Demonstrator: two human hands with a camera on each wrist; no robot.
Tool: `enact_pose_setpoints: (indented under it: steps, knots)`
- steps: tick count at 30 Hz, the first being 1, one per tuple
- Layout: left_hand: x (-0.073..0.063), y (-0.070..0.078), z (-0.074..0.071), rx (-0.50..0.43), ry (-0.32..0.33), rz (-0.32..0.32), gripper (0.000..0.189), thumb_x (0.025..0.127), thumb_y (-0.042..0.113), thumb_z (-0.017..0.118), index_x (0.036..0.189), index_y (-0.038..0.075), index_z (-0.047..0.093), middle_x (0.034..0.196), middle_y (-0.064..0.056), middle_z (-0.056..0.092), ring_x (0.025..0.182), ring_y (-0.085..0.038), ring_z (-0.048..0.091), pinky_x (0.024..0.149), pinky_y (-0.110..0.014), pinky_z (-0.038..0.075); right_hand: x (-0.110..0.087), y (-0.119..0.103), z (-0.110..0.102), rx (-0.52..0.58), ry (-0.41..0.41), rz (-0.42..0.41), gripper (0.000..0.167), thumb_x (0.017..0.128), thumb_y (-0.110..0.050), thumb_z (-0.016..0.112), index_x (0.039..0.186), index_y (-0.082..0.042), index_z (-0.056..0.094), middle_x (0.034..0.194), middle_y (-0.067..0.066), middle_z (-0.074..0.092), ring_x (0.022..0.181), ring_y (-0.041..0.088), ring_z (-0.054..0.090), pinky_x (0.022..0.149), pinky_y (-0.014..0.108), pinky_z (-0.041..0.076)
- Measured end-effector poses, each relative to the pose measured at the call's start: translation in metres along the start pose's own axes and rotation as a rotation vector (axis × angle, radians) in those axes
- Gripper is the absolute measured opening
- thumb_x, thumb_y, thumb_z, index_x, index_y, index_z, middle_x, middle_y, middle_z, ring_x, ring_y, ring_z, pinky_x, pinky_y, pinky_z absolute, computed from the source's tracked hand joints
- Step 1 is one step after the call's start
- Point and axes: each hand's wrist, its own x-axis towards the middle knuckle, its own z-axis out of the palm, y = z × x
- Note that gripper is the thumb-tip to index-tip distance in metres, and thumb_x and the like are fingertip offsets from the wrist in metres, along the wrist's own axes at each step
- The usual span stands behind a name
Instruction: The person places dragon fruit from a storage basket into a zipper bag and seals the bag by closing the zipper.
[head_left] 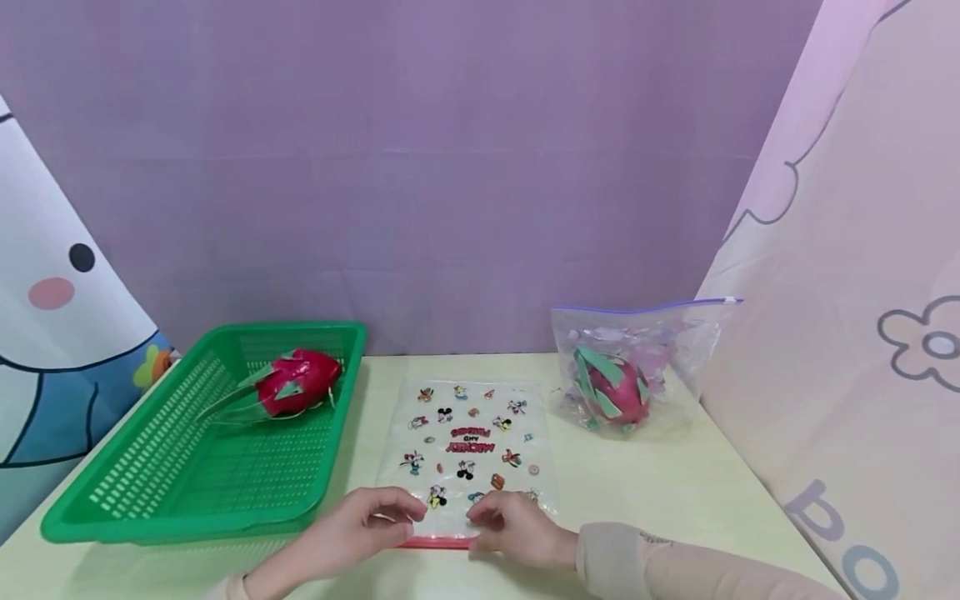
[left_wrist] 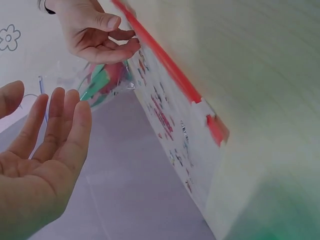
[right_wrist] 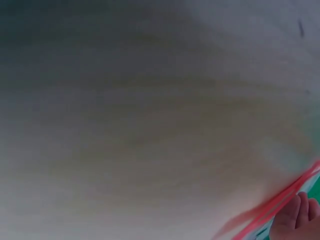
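Note:
A clear zip bag (head_left: pixel 468 433) printed with small cartoon figures lies flat on the table, its red zip strip (left_wrist: pixel 170 65) along the near edge. The strip carries a white slider (left_wrist: pixel 202 111) close to one end. Over the bag's near left corner is my left hand (head_left: pixel 371 521), fingers apart from the thumb and nothing between them. My right hand (head_left: pixel 517 529) is at the right part of the red strip, its fingers loosely bent and fingertips close to the edge. In the left wrist view its thumb stands away from the fingers.
On the left stands a green plastic basket (head_left: pixel 187 529) with a bagged dragon fruit (head_left: pixel 300 383) inside. Another dragon fruit (head_left: pixel 618 392) sits in a clear bag with a purple zip (head_left: pixel 645 308) at the back right. A purple cloth (head_left: pixel 450 167) hangs behind the table.

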Motion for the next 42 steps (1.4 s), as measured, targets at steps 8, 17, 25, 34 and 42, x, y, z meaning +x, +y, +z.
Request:
enact_pose_setpoints:
  steps: [8,17,25,34,42]
  knots:
    - [0.0,-0.002,0.0,0.01,-0.005,-0.006,0.022,0.088,0.015,0.059,0.106,0.004,0.064,0.107,-0.011,0.063,0.092,-0.019,0.056,0.077,-0.027,0.052,0.001,0.0,0.001,-0.114,0.004,-0.087,0.03,0.071,-0.019,0.077,0.098,-0.013,0.067,0.086,-0.012,0.059,0.077,-0.004,0.051,0.072,0.016,0.046]
    - [-0.003,-0.001,-0.002,0.013,-0.005,0.007,0.023,0.088,0.017,0.06,0.105,0.003,0.064,0.107,-0.013,0.063,0.089,-0.014,0.057,0.075,-0.02,0.05,0.006,-0.002,-0.001,-0.138,-0.034,-0.106,0.018,0.078,-0.017,0.07,0.095,-0.013,0.069,0.085,-0.012,0.062,0.075,-0.006,0.052,0.07,0.015,0.046]
    - [-0.002,-0.002,-0.001,0.019,-0.018,-0.035,0.025,0.088,0.019,0.061,0.107,0.003,0.064,0.106,-0.011,0.063,0.088,-0.016,0.057,0.076,-0.025,0.051,0.011,-0.008,-0.003,-0.292,-0.083,-0.137,0.01,0.084,-0.012,0.065,0.09,-0.016,0.072,0.081,-0.012,0.064,0.074,-0.006,0.054,0.069,0.014,0.046]
    - [-0.003,-0.006,-0.002,0.027,0.01,-0.014,0.025,0.088,0.018,0.06,0.108,0.003,0.063,0.107,-0.012,0.063,0.09,-0.018,0.058,0.078,-0.029,0.052,0.013,-0.008,-0.007,-0.298,-0.089,-0.116,0.006,0.083,-0.016,0.067,0.085,-0.018,0.072,0.076,-0.016,0.063,0.07,-0.006,0.052,0.067,0.014,0.045]
    - [-0.006,0.006,-0.009,0.097,0.191,0.069,0.021,0.088,0.02,0.06,0.105,0.009,0.064,0.106,-0.009,0.064,0.093,-0.014,0.061,0.076,-0.017,0.05,0.018,-0.018,-0.03,-0.155,0.021,-0.11,0.005,0.081,-0.011,0.068,0.084,-0.011,0.072,0.077,-0.007,0.067,0.064,-0.004,0.053,0.059,0.015,0.045]
